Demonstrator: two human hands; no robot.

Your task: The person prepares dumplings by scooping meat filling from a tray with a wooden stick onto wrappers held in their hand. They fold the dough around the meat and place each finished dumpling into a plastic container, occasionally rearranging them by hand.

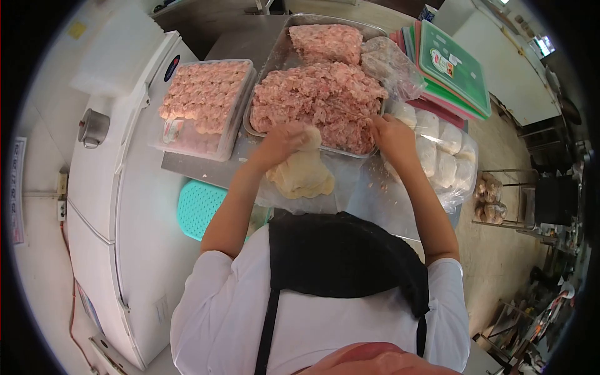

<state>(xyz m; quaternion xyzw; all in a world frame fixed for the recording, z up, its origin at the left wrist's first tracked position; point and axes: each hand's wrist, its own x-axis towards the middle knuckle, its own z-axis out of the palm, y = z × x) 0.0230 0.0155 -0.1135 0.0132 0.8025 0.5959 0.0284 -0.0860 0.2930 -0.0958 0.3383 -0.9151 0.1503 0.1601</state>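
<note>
In front of me my left hand [282,145], slightly blurred, holds a thin round dough wrapper [310,138] at the near edge of a metal tray [249,119]. Below it lies a stack of pale dough wrappers [301,176] on clear plastic. Minced meat [319,97] fills much of the tray. My right hand [395,136] is closed at the tray's right side, against the meat. Something thin seems to extend from its fingers into the meat, but its kind is hidden.
Left of the tray, a clear plastic container [234,134] holds rows of filled dumplings [203,94]. Bagged white packs [445,140] lie to the right, below stacked coloured lids [453,69]. A turquoise basket [199,206] sits lower left, near a white freezer [140,187].
</note>
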